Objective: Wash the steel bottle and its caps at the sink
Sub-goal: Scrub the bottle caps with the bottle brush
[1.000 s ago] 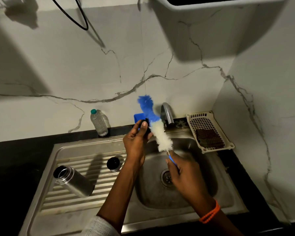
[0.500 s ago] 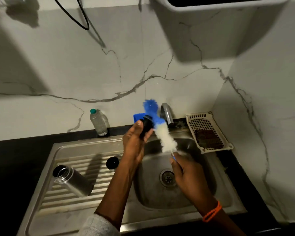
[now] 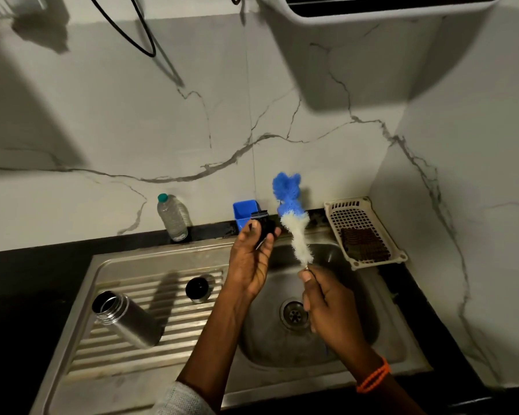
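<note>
My left hand (image 3: 250,262) holds a small black cap (image 3: 263,225) up over the sink's back edge, pinched between thumb and fingers. My right hand (image 3: 327,304) grips the thin handle of a bottle brush (image 3: 294,220) with white bristles and a blue tip; the brush points up, just right of the cap and apart from it. The open steel bottle (image 3: 126,320) lies tilted on the ribbed drainboard (image 3: 168,324) at the left. A second black cap (image 3: 197,289) stands on the drainboard near the basin (image 3: 270,345).
A clear plastic water bottle (image 3: 173,218) stands on the dark counter by the wall. A blue holder (image 3: 244,212) is behind my left hand. At the right a beige perforated tray (image 3: 357,217) holds a brown scrub pad (image 3: 364,245). The drain (image 3: 294,314) is in the basin's middle.
The brush has swung more upright and shifted right, away from the cap. My left hand has turned the cap so its threaded end shows on top.
</note>
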